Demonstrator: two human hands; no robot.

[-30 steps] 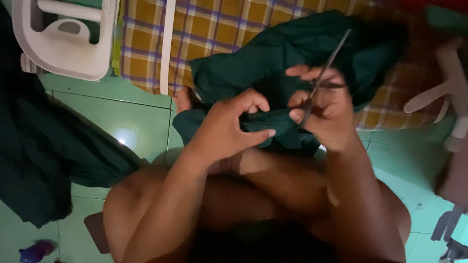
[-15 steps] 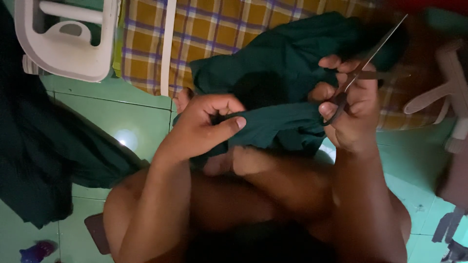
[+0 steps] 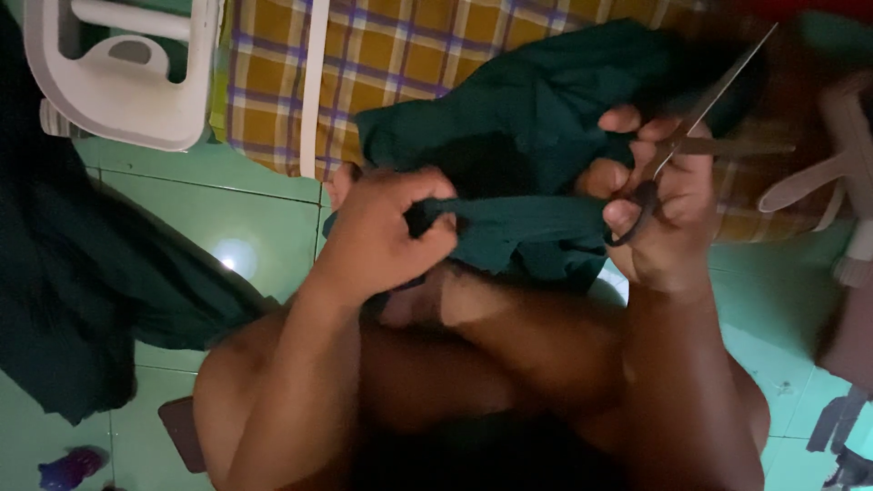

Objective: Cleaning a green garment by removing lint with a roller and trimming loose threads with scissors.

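My left hand [image 3: 386,232] pinches a fold of dark green cloth [image 3: 536,127] and pulls it taut toward the left. My right hand [image 3: 659,205] grips both the other end of that stretched strip and a pair of scissors [image 3: 700,114], whose blades point up and to the right, away from the fabric. The rest of the green cloth is bunched up behind my hands, lying over a yellow checked cloth [image 3: 400,55]. My bare legs are below my forearms.
A white plastic stool [image 3: 127,77] stands at the top left on the green tiled floor [image 3: 227,209]. Another heap of dark green fabric [image 3: 82,282] lies at the left. Pale cut shapes [image 3: 846,164] sit at the right edge.
My hands have drawn apart, stretching the strip of green cloth between them. The right hand with the scissors shifted to the right and slightly up.
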